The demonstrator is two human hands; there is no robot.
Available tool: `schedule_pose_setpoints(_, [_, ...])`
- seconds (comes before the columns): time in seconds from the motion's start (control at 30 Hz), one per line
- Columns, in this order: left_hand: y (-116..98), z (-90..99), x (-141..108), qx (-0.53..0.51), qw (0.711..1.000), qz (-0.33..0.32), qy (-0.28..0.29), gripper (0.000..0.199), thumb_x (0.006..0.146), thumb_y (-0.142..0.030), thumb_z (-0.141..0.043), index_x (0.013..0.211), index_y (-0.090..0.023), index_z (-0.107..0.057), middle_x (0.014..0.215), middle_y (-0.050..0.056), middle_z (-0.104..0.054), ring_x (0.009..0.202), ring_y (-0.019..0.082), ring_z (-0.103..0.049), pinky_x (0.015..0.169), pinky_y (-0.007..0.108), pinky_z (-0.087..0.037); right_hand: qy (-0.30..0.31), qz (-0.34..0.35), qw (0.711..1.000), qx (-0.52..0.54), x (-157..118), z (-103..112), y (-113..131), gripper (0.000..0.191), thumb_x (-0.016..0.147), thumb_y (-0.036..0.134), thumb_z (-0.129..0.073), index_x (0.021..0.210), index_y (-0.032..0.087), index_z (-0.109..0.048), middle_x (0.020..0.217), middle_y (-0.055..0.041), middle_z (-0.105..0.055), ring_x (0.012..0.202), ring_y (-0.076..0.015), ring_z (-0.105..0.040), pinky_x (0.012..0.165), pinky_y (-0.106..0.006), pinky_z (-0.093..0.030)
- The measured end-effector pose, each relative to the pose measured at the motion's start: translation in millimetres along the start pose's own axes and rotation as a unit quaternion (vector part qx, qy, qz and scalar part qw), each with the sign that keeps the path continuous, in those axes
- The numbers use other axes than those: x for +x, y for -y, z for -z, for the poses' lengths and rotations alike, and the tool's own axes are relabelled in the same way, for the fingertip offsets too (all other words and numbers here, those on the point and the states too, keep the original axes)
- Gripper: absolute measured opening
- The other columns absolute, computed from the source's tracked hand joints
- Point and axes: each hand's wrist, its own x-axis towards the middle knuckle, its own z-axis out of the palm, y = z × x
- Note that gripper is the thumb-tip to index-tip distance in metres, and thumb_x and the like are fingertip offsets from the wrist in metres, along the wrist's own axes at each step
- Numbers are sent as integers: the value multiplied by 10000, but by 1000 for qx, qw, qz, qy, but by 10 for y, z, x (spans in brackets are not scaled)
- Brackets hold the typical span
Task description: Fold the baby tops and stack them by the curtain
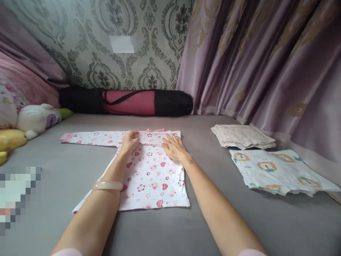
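Note:
A white child's shirt (151,177) with pink hearts and flowers lies on the grey bed surface. One sleeve (93,138) with a pink cuff stretches out to the left; the other is folded across the upper part of the shirt. My left hand (130,141) rests on the upper left of the shirt, its fingers bent together near the folded sleeve; what they hold, if anything, is hidden. Flat on the folded sleeve at the upper right lies my right hand (174,146), fingers spread.
Two folded cloth stacks, one pale (242,136) and one lion-printed (279,172), lie at the right. A black and red long bag (130,103) lies along the wall. Plush toys (34,119) are at the left, above a pixelated object (16,192).

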Motion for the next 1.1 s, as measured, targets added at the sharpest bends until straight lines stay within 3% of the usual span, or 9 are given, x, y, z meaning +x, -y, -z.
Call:
schedule_pose_setpoints(0.13, [-16,1,15,143,988,-48,26,493,713,-144,-465,1143,-126,-705,1016,122,-708,1006,282,-618,986,397,-421,10,-12,1000,-9,-10,-8,-2,621,1022,533,-153,1546,252,-333,1645,-44,-179,1520,-280,-43,1216,-451,-21])
schedule_pose_setpoints(0.23, [-25,4,4,205,976,-68,37,501,751,-150,-449,1194,-117,-681,1022,146,-689,1048,302,-594,1027,419,-379,5,-28,1000,-13,-1,-16,-6,608,1024,529,-165,1548,265,-325,1652,-55,-144,1520,-276,-52,1216,-425,-27])
schedule_pose_setpoints(0.33, [-11,6,-16,231,970,-62,38,504,778,-186,-455,1232,-132,-666,1063,169,-663,1090,329,-566,1017,432,-377,-6,-60,998,-22,25,-39,-1,649,1022,531,-171,1561,189,-289,1650,-103,-132,1520,-260,-61,1216,-417,-25])
schedule_pose_setpoints(0.57, [38,14,-32,216,976,-11,23,478,796,-287,-479,1225,-239,-682,1096,167,-617,1126,371,-524,965,476,-404,-29,-130,991,-29,64,-45,-61,712,1021,513,-146,1560,55,-228,1647,-145,-105,1521,-256,-53,1215,-419,-76])
schedule_pose_setpoints(0.7, [53,13,-26,200,980,-4,20,447,821,-282,-465,1205,-252,-691,1050,157,-621,1137,360,-528,982,479,-400,-34,-154,987,-35,61,-8,-172,633,1021,403,-193,1555,70,-251,1645,-134,-142,1505,-262,-153,1207,-422,-118])
schedule_pose_setpoints(0.93, [109,16,23,162,987,18,-14,449,858,-206,-432,1248,-124,-639,1111,206,-623,1121,369,-552,997,488,-394,-49,-207,976,-38,69,-18,-274,645,994,328,-209,1541,-14,-231,1618,-176,-218,1495,-271,-188,1206,-424,-128])
schedule_pose_setpoints(1.1, [58,110,2,103,989,80,-62,526,819,-109,-453,1335,-84,-550,1192,210,-585,1149,328,-560,1011,434,-422,-47,-217,975,-25,30,40,-343,627,991,320,-202,1528,9,-291,1617,-170,-229,1495,-272,-193,1205,-427,-136])
